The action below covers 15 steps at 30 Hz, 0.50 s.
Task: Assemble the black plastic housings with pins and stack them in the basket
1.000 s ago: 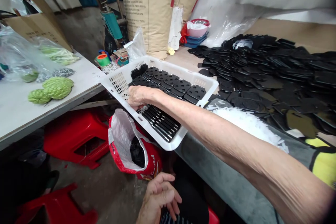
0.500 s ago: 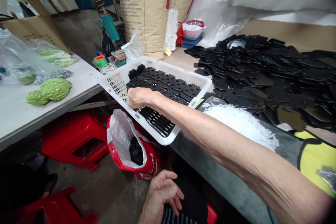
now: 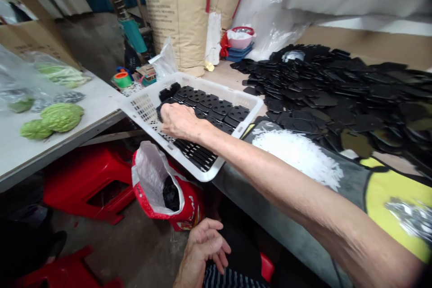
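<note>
My right hand [image 3: 178,121] reaches into a white plastic basket [image 3: 216,174], at its near left part. Its fingers are curled down, and their tips and whatever they grip are hidden behind the hand. Rows of black plastic pieces with holes [image 3: 221,107] lie in the basket beyond the hand. More black pieces [image 3: 195,154] stand on edge in a row along the near side, under my wrist. My left hand [image 3: 205,245] rests low over my lap, palm up, fingers loosely spread, holding nothing.
A big heap of flat black pieces [image 3: 324,94] covers the table's right side. Nearer lie a pile of white plastic bits [image 3: 299,153] and shiny metal parts [image 3: 411,216]. A red bag [image 3: 189,209] stands open below the basket. Red stools [image 3: 84,184] and a table with green chayotes [image 3: 62,117] are left.
My right hand has moved slightly up and away from the basket's near rim, its knuckles now more raised. The whole view has shifted a little. My left hand keeps its pose.
</note>
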Motion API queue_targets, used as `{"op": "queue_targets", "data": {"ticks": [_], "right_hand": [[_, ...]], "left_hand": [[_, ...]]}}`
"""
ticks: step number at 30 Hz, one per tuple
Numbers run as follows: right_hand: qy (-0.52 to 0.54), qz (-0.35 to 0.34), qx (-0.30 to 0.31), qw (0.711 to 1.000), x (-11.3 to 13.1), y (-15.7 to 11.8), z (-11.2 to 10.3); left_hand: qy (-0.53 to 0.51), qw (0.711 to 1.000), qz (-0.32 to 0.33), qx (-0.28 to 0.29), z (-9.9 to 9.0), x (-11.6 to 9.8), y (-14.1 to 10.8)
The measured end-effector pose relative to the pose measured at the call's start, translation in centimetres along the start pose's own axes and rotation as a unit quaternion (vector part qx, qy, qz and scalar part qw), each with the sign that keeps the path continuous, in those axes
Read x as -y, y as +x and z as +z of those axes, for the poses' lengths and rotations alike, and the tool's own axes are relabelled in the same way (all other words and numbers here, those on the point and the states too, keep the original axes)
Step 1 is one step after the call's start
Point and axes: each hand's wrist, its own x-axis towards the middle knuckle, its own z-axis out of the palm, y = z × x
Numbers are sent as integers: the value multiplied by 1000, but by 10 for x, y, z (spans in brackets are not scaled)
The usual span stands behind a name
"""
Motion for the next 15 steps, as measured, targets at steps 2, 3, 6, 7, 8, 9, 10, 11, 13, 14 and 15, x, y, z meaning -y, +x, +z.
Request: {"op": "queue_targets", "data": {"ticks": [2,3,6,7,8,9,10,11,13,14,15], "right_hand": [[-30,-45,-83,995,-6,-30,-6],[-45,-55,-124,990,-13,-48,-9],[-83,16,-207,975,-54,-108,-19],[-97,72,-222,968,-74,-129,-24],[-110,133,-222,960,-97,-150,-30],[-123,207,-215,946,-119,-171,-36],[-138,284,-205,927,-141,-192,-43],[-148,346,-207,903,-160,-213,-49],[-141,407,-207,879,-184,-253,-60],[-136,417,-203,876,-189,-274,-64],[-129,418,-197,877,-190,-293,-67]], "left_hand": [[25,1000,-7,8,2,-3,-2],[38,999,-12,20,3,-5,-3],[82,992,-38,83,10,-12,-7],[98,989,-46,105,15,-16,-8],[119,983,-54,126,22,-22,-8],[144,977,-57,143,33,-30,-9],[177,970,-53,155,46,-40,-8],[227,958,-48,169,63,-52,-5],[349,921,40,168,104,-79,8],[409,892,109,160,128,-94,19],[463,854,186,148,152,-108,33]]}}
